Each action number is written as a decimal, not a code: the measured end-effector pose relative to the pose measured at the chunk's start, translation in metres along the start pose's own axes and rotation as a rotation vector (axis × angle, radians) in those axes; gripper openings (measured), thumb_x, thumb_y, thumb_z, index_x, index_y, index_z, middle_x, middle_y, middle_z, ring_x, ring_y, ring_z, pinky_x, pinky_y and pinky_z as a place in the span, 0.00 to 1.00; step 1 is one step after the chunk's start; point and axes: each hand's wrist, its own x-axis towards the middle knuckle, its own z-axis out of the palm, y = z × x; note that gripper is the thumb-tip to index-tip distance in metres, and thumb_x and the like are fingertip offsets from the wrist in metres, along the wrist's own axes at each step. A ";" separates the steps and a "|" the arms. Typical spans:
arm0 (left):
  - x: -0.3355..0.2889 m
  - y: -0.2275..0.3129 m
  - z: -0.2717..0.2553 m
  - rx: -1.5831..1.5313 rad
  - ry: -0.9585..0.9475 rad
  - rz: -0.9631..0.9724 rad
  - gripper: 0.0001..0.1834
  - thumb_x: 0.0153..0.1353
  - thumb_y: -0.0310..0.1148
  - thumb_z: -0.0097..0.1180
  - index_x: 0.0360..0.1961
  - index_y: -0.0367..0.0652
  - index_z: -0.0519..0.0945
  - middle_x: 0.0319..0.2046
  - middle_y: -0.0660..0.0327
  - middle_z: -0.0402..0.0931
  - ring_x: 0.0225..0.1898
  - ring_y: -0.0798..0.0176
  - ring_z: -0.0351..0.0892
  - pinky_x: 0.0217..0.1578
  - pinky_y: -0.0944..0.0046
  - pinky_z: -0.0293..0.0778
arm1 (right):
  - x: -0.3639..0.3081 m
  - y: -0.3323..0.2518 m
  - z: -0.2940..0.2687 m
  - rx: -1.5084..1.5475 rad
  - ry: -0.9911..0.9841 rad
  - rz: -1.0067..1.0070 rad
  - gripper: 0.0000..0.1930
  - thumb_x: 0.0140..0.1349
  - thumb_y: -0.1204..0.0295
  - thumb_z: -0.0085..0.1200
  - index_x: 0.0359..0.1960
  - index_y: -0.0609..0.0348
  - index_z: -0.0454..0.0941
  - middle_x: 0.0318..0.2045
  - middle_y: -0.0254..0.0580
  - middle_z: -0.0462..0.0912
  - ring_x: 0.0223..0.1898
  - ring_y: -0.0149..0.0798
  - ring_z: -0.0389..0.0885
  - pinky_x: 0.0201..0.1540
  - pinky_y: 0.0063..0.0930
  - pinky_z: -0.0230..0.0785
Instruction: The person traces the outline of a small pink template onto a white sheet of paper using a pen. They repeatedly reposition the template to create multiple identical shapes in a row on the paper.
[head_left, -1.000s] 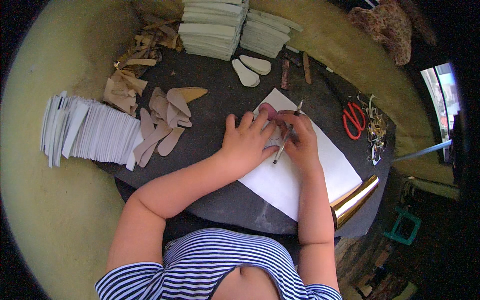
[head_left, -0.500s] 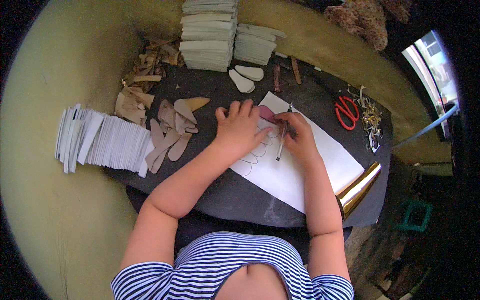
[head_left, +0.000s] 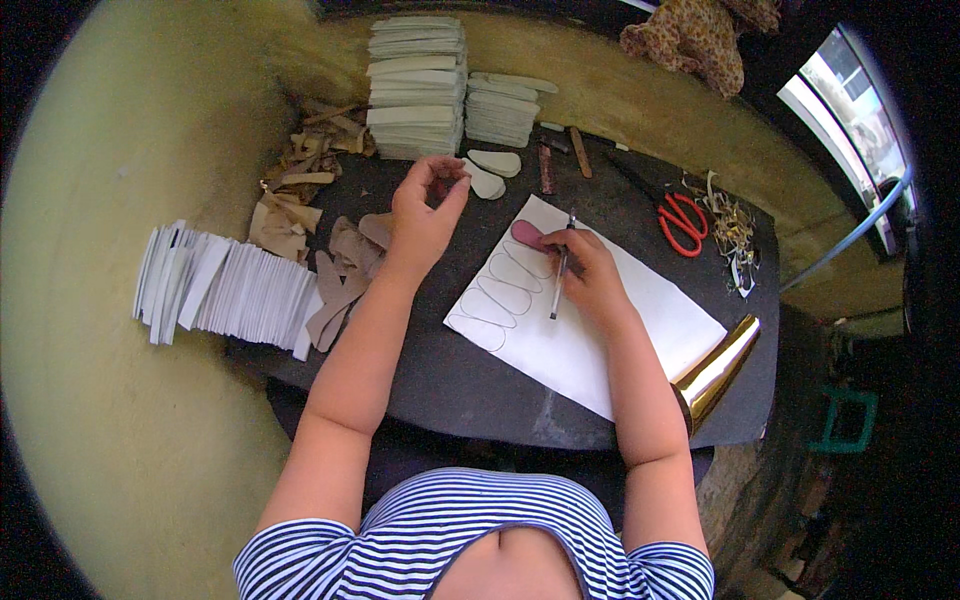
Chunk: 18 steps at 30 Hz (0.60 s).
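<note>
A white sheet of paper (head_left: 640,345) lies slanted on the dark tabletop, with a row of long rounded outlines drawn on its left part. At its upper end rests a pink rounded template (head_left: 526,233). My right hand (head_left: 592,268) is closed around a pen (head_left: 559,285), and its fingertips reach the template's right end. Above the table, left of the paper, my left hand (head_left: 430,208) is raised with bent fingers and the thumb apart; I see nothing in it. Two white sole-shaped pieces (head_left: 485,184) lie just beyond its fingers.
Stacks of white pieces (head_left: 415,90) stand at the back; another row (head_left: 235,285) lies left. Brown cut pieces (head_left: 345,260) and scraps (head_left: 285,220) lie nearby. Red-handled scissors (head_left: 683,225), shiny trimmings (head_left: 735,240) and a gold roll (head_left: 720,375) occupy the right side.
My left hand has lifted off the paper and moved left, its fingers now bent, uncovering the drawn outlines. My right hand keeps the pen near the pink template.
</note>
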 end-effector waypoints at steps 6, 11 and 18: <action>0.003 0.002 -0.004 -0.465 -0.039 -0.348 0.09 0.58 0.31 0.60 0.39 0.46 0.76 0.35 0.67 0.78 0.35 0.76 0.72 0.32 0.74 0.63 | 0.000 -0.001 -0.001 -0.028 -0.022 0.016 0.14 0.52 0.83 0.54 0.41 0.59 0.78 0.37 0.47 0.79 0.43 0.47 0.77 0.47 0.33 0.68; 0.005 0.000 -0.003 -0.535 -0.061 -0.366 0.07 0.59 0.29 0.59 0.38 0.43 0.76 0.33 0.67 0.78 0.35 0.76 0.72 0.32 0.74 0.64 | -0.002 0.008 0.002 -0.052 -0.003 0.015 0.14 0.52 0.83 0.53 0.41 0.59 0.77 0.37 0.46 0.79 0.44 0.47 0.77 0.48 0.33 0.68; 0.005 -0.001 -0.003 -0.227 -0.098 -0.182 0.08 0.62 0.32 0.56 0.37 0.39 0.76 0.32 0.61 0.79 0.34 0.70 0.77 0.36 0.69 0.72 | 0.000 0.002 -0.001 -0.016 -0.026 -0.002 0.13 0.53 0.82 0.53 0.42 0.59 0.77 0.37 0.47 0.79 0.45 0.47 0.76 0.49 0.34 0.68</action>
